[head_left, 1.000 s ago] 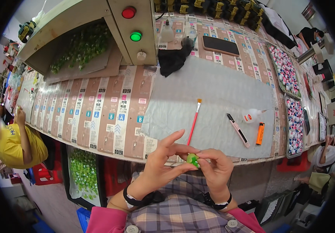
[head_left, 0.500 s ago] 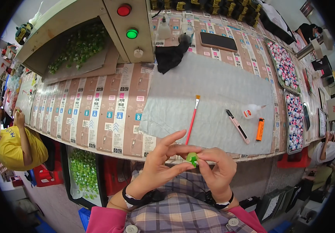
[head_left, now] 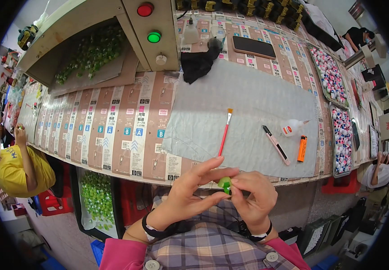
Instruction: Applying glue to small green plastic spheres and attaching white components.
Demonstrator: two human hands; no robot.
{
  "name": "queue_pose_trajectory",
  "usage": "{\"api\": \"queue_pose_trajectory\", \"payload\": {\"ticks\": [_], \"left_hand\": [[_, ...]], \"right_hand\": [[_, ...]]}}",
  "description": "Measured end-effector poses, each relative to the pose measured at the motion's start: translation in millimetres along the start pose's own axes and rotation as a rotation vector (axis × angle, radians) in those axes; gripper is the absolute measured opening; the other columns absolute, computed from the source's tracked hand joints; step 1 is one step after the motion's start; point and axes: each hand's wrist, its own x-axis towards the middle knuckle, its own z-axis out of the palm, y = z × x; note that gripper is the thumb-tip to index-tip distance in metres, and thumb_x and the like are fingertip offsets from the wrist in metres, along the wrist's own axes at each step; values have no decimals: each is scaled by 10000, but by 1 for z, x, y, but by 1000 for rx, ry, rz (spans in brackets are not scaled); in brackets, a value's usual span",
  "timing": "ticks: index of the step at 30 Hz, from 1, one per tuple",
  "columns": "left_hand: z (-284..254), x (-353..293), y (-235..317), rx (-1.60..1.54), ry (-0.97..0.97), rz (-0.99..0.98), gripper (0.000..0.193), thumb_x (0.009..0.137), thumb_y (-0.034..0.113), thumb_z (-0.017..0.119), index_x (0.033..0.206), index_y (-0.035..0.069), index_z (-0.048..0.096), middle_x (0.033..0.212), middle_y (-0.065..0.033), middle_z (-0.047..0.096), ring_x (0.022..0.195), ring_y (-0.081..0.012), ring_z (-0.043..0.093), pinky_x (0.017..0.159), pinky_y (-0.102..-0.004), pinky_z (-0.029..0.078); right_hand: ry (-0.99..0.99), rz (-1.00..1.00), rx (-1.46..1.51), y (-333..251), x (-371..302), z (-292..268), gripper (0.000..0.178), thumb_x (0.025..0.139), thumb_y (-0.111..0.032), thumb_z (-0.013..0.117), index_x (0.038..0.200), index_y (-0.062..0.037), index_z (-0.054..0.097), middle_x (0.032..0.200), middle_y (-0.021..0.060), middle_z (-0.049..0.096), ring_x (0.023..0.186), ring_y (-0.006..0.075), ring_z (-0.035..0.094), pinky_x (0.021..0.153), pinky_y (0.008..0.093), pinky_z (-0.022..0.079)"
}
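Note:
Just beyond the table's front edge I have a small rounded green piece (head_left: 224, 182) with a darker green patch; its exact kind cannot be told. The thumb and forefinger of my right hand (head_left: 258, 198) pinch its right side. On the other side, fingers of my left hand (head_left: 189, 191) close around it, thumb below and a raised forefinger above. A red-handled paintbrush (head_left: 226, 128) lies beyond my hands on the grey sheet (head_left: 253, 99). To its right are a pink-and-black utility knife (head_left: 276, 145), a small white squeeze bottle (head_left: 292, 128) and an orange lighter (head_left: 302, 149).
A beige machine (head_left: 165, 49) with an opening full of green pieces stands far left. A black cloth (head_left: 195, 66) and a phone (head_left: 254, 47) lie at the back. Trays of multicoloured pieces (head_left: 341, 141) line the right. A tray of green pieces (head_left: 97, 198) sits below the table. Co-workers sit either side.
My hands have shifted slightly to the right with the green piece. The left forefinger has come down a little. Nothing on the table has visibly been moved.

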Motion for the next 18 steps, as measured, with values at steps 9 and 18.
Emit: {"api": "queue_pose_trajectory", "payload": {"ticks": [9,18], "left_hand": [[1,-1,0,-35,-21,-34,644,745,-3,619,1293,44,283,1146,-193,541,1047,-216,542,896,-321,412],[0,-1,0,11,-34,-49,642,751,-3,615,1289,47,268,1150,-213,530,1063,-227,533,880,-316,428]], "right_hand": [[8,190,203,1,-5,0,143,672,50,621,800,-4,586,761,100,622,701,207,603,630,278,463],[6,316,379,3,-9,1,100,713,51,604,807,26,586,796,108,617,747,174,585,689,264,445]]}}
